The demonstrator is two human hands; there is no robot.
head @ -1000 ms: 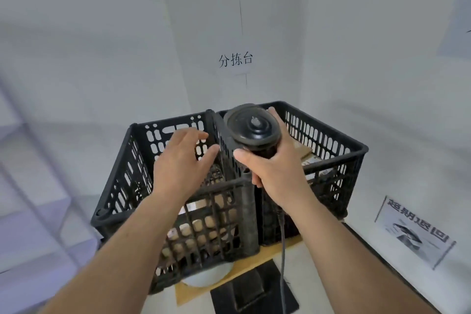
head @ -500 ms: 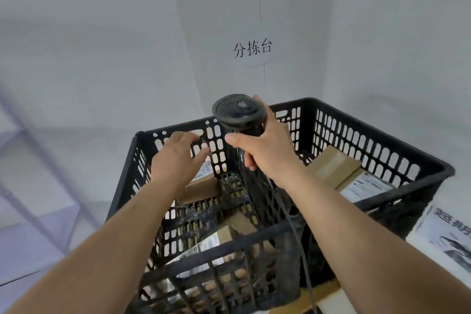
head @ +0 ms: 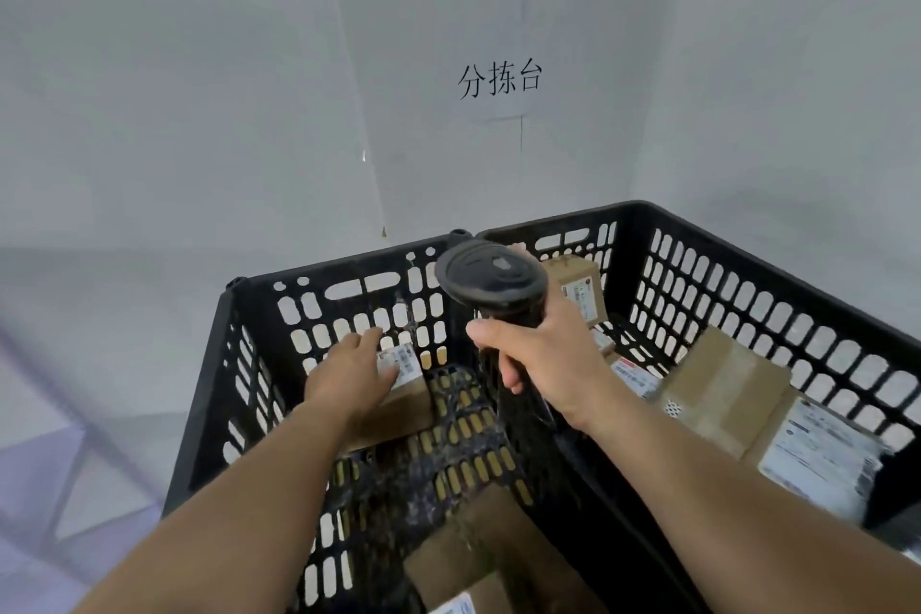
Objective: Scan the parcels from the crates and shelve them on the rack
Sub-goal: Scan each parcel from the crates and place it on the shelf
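Two black slatted crates stand side by side, the left crate [head: 349,294] and the right crate [head: 747,299]. My left hand [head: 349,379] reaches down into the left crate, its fingers lying fairly straight over the top of a small brown parcel [head: 408,406] with a white label. My right hand [head: 543,359] grips a black handheld scanner [head: 491,274] above the wall between the crates, head pointing away from me. A second brown parcel [head: 488,548] lies at the near end of the left crate.
The right crate holds several labelled cardboard parcels, among them a large one [head: 722,384] and one at the back [head: 573,284]. A paper sign [head: 500,80] hangs on the white wall behind. A blurred pale rack frame [head: 75,464] shows at lower left.
I have come closer over the crates. My left hand went from the crate rim down onto the small parcel. The scanner in my right hand tilted forward and lowered.
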